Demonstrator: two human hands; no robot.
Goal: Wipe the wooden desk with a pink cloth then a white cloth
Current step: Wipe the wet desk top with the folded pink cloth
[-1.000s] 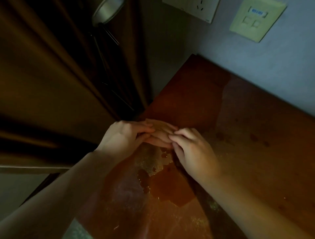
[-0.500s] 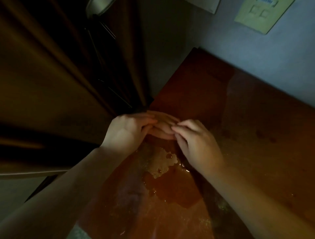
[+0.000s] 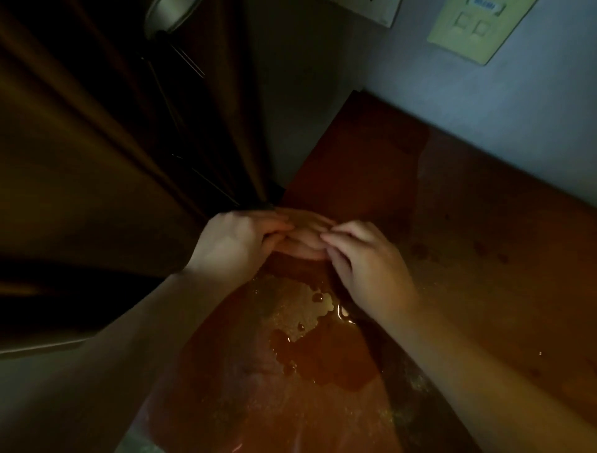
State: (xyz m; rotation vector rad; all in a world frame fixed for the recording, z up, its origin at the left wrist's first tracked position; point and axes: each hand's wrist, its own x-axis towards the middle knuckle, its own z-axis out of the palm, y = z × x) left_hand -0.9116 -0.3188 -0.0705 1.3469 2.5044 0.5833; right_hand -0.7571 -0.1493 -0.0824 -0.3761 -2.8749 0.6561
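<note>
Little has moved since the earlier frames: the left hand (image 3: pixel 239 242) and right hand (image 3: pixel 371 268) keep to the same spot by the counter's (image 3: pixel 484 258) left edge. Their fingers curl over the bunched cloth (image 3: pixel 307 223) pinned between them. A puddle (image 3: pixel 332 359) lies behind them, so a careless stroke could likely sweep it off the edge toward the curtain (image 3: pixel 97 161). A small cloth may only smear. The wood is stained and the room dim, with a switch plate (image 3: pixel 475 29) on the wall.

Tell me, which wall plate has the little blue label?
The yellowish switch plate at top right; a blue label sits along its top edge. The white plate left of it shows none.
</note>
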